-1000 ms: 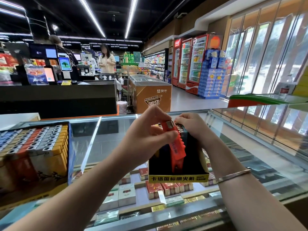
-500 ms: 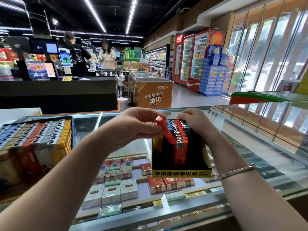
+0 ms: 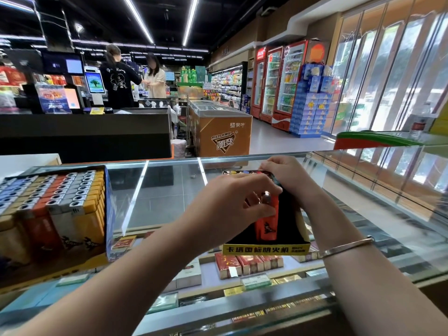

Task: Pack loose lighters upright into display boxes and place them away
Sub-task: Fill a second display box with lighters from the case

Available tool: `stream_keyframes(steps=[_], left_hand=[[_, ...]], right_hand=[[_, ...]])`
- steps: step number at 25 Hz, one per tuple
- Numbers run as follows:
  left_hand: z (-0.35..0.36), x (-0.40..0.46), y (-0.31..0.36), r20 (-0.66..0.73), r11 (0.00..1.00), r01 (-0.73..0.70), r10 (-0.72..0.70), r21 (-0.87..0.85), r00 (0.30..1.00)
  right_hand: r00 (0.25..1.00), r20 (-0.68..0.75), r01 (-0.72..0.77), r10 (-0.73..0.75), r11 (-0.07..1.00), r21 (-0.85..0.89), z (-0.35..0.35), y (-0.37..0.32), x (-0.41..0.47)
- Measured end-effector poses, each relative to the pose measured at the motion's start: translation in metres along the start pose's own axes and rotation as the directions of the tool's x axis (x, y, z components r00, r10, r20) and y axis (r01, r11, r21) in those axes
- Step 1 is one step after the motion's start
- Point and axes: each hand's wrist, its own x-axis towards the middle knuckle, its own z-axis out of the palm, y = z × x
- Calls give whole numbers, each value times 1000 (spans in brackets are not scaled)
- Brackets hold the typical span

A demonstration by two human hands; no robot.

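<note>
Both bare forearms reach forward and converge, the left hand (image 3: 232, 200) curled with fingertips pinching downward, the right hand (image 3: 288, 180) curled just beyond it, a thin bangle (image 3: 346, 246) circling the right wrist.

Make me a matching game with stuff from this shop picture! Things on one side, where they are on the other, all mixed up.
Things:
1. orange lighter
2. full box of lighters
3. bracelet
4. cigarette packs

Places:
A. under the glass counter top
B. on the right wrist
C. on the counter at the far left
D. standing in the black and yellow box, under the left hand

Pairs: 1-D, 2-C, 3-B, 4-A
</note>
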Motion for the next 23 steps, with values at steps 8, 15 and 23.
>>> stream_keyframes(steps=[8,15,23], left_hand=[[0,1,-2,56,942,-219,212,256,976],[1,3,-1,95,882,-313,299,352,950],[4,2,6,126,818,-353,333,454,934]], right_hand=[[1000,10,-16,15,1000,23,1,-2,0],[1000,1,-5,5,1000,2,0,-2,-1],[1000,-7,3,-3,1000,3,1,-2,-1]])
